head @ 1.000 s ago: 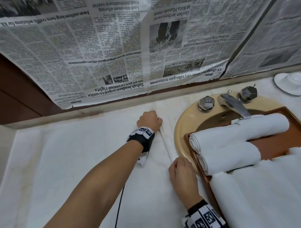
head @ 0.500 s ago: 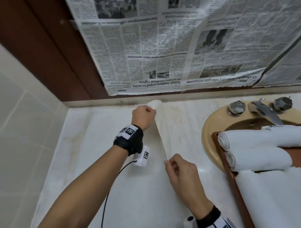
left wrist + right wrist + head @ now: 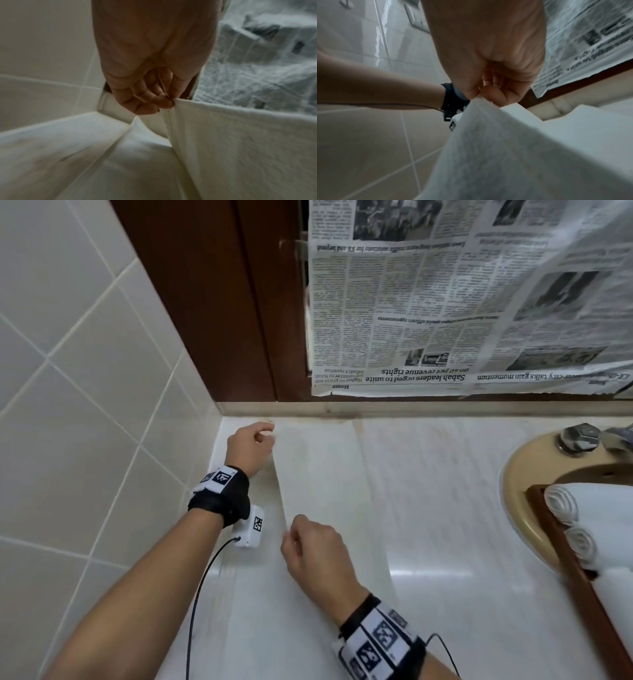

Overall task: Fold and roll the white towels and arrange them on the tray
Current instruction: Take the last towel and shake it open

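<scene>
**Towel edge carried leftward; both hands clamped on it**

Since half a second ago the left hand point(image 3: 251, 445) has moved from mid-counter to the tiled corner at 10 o'clock, and the right hand point(image 3: 313, 549) has followed. Each hand pinches a corner of the white towel point(image 3: 329, 494), thumb against curled fingers, holding its left edge taut above the counter point(image 3: 462, 508). Rolled towels point(image 3: 579, 525) lie in the wooden tray point(image 3: 561, 556) over the basin point(image 3: 513, 494) at 3 o'clock, cut off by the frame. Both wrist views are blurred; the newspaper point(image 3: 445, 302) text is mostly illegible.
</scene>
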